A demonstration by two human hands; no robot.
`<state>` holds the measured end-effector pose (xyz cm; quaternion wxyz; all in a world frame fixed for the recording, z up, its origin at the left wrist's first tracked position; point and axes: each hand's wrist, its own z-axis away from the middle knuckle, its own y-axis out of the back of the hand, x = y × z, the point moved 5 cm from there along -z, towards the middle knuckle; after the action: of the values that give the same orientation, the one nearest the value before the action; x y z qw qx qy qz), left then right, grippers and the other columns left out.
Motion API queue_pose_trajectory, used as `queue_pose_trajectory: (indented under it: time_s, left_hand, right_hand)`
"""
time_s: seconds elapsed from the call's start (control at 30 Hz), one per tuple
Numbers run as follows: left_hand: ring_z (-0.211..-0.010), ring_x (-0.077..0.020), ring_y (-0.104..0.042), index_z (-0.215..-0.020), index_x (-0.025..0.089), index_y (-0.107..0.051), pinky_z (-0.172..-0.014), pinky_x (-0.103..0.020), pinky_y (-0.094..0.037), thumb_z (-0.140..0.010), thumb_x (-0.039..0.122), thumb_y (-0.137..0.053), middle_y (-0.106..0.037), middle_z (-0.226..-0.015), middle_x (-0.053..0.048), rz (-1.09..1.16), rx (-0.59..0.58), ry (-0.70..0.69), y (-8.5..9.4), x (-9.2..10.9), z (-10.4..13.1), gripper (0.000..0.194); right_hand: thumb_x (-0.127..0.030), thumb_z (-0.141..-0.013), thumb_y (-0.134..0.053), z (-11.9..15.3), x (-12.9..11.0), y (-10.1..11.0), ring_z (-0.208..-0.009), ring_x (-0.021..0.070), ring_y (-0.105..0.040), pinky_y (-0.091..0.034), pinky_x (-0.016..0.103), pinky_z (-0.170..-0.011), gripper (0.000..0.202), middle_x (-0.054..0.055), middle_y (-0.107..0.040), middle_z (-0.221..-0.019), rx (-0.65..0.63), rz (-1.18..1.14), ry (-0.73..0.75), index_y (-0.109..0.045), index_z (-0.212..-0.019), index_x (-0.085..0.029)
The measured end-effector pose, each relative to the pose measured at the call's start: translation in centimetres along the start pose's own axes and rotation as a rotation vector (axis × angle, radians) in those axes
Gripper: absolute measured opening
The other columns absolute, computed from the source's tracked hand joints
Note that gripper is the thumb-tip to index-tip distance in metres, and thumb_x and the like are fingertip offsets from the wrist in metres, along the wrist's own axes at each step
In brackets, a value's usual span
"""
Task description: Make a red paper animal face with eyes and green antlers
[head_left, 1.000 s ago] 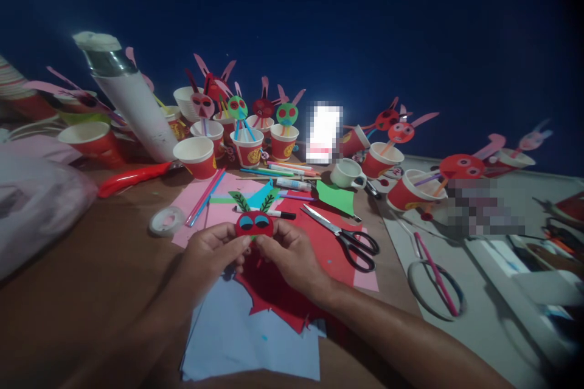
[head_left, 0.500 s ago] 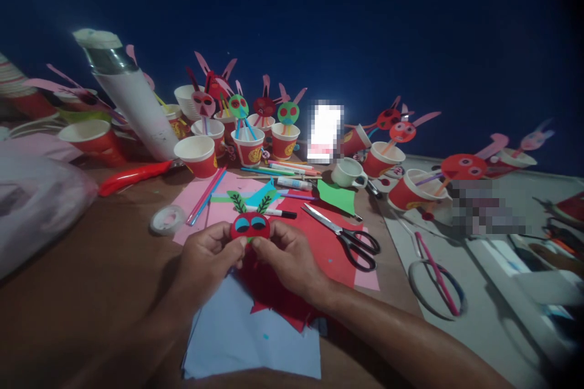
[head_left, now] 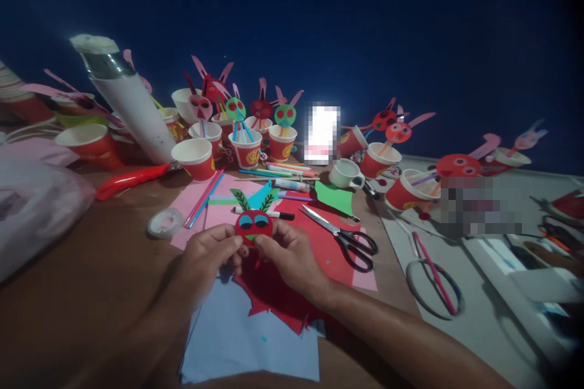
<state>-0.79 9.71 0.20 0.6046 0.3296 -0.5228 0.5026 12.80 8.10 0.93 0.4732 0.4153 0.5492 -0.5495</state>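
A round red paper face (head_left: 253, 225) with blue-and-black eyes, a green mouth piece and two green leaf-patterned ears is held upright in front of me. My left hand (head_left: 214, 250) pinches its left edge. On the right edge, my right hand (head_left: 292, 255) grips it, the thumb touching near the green mouth. Under the hands lie red paper (head_left: 314, 243) and a light blue sheet (head_left: 255, 340). Black-handled scissors (head_left: 342, 236) rest open to the right, and a black-capped marker (head_left: 269, 214) lies just behind the face.
Red paper cups (head_left: 193, 159) with paper faces on sticks line the back. A white flask (head_left: 132, 103), red-handled tool (head_left: 132, 181) and plastic bag (head_left: 36, 213) are left. A tape roll (head_left: 165, 223), white mug (head_left: 345, 174), green paper (head_left: 334, 199) and lit phone (head_left: 322, 134) surround the work.
The red face has shifted slightly right, and more of its green mouth shows. My left hand's fingers have moved down and apart a little. The view has shifted slightly.
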Motion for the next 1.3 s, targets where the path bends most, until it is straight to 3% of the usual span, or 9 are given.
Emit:
queue_pose_trajectory:
  time_s: [0.3,0.6,0.87,1.07,1.3]
  left_hand:
    - [-0.044,-0.0095,-0.051,-0.072,0.015,-0.059,-0.042,-0.019,-0.039,-0.070,0.036,-0.066,-0.058,-0.054,0.002,-0.036,0.066,0.032,0.21,-0.19,-0.10,0.022]
    - [-0.039,-0.0080,-0.048,-0.058,0.015,-0.055,-0.038,-0.016,-0.034,-0.065,0.028,-0.067,-0.053,-0.043,0.004,-0.131,0.162,-0.046,0.04,0.55,0.24,0.019]
    - [-0.044,-0.0094,-0.051,-0.059,0.016,-0.055,-0.044,-0.019,-0.038,-0.072,0.032,-0.064,-0.055,-0.048,0.003,-0.068,0.108,-0.036,0.40,-0.27,-0.06,0.023]
    - [-0.041,-0.0081,-0.049,-0.058,0.016,-0.054,-0.041,-0.017,-0.036,-0.071,0.031,-0.063,-0.054,-0.046,0.004,-0.172,0.163,-0.058,0.42,0.44,0.18,0.022]
    - [-0.041,-0.0078,-0.049,-0.058,0.016,-0.052,-0.041,-0.017,-0.037,-0.072,0.032,-0.063,-0.052,-0.046,0.005,-0.179,0.150,-0.073,0.42,0.41,0.24,0.024]
  right_hand:
    - [-0.028,-0.075,-0.058,-0.08,-0.09,0.11,-0.052,0.0075,-0.046,-0.036,0.020,-0.049,0.018,-0.003,-0.054,-0.058,0.009,0.033,0.029,-0.051,-0.065,-0.015]
    - [-0.026,-0.074,-0.058,0.09,0.30,-0.15,-0.052,0.0081,-0.043,-0.035,0.021,-0.051,0.018,-0.004,-0.049,-0.056,-0.003,0.074,0.005,-0.048,-0.062,-0.016]
    - [-0.027,-0.073,-0.059,-0.15,0.18,0.02,-0.051,0.0079,-0.043,-0.034,0.021,-0.050,0.019,-0.004,-0.049,-0.056,0.001,0.041,0.011,-0.048,-0.062,-0.016]
    - [-0.027,-0.074,-0.058,-0.08,0.22,0.10,-0.050,0.0080,-0.043,-0.035,0.022,-0.050,0.020,-0.003,-0.050,-0.055,0.006,0.044,0.018,-0.048,-0.061,-0.017]
    - [-0.029,-0.074,-0.058,-0.19,0.13,0.32,-0.050,0.0082,-0.042,-0.034,0.022,-0.051,0.019,-0.003,-0.049,-0.057,0.003,0.056,0.032,-0.049,-0.063,-0.016]
